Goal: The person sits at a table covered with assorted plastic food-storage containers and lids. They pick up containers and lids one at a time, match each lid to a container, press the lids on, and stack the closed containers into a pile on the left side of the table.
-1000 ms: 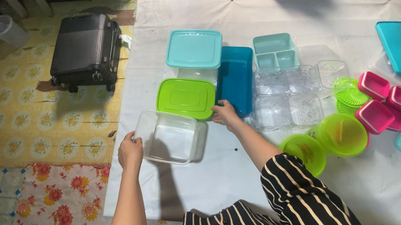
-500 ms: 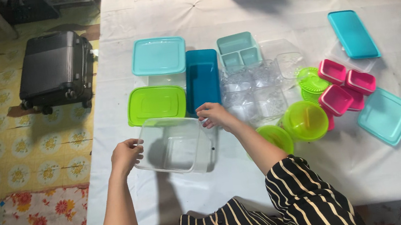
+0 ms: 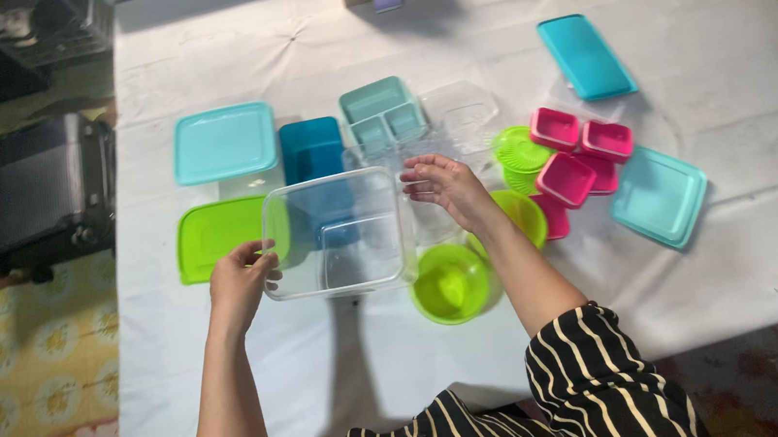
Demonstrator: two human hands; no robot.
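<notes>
Far left of frame: black suitcase (image 3: 45,194) on floor. Left hand (image 3: 238,282) pinches the clear container (image 3: 340,234) by its left rim (tilted, lifted above the white table (image 3: 751,226)). Right hand (image 3: 442,188), fingers spread open, touches its right edge. Pink tubs (image 3: 582,153) at right.

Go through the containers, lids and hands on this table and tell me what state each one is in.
clear container: lidless, lifted, tilted, held in both hands
left hand: gripping its left rim
right hand: at its right rim
light blue lid: on a clear box
dark blue container: open
pink tubs: open, clustered
suitcase: shut
</notes>
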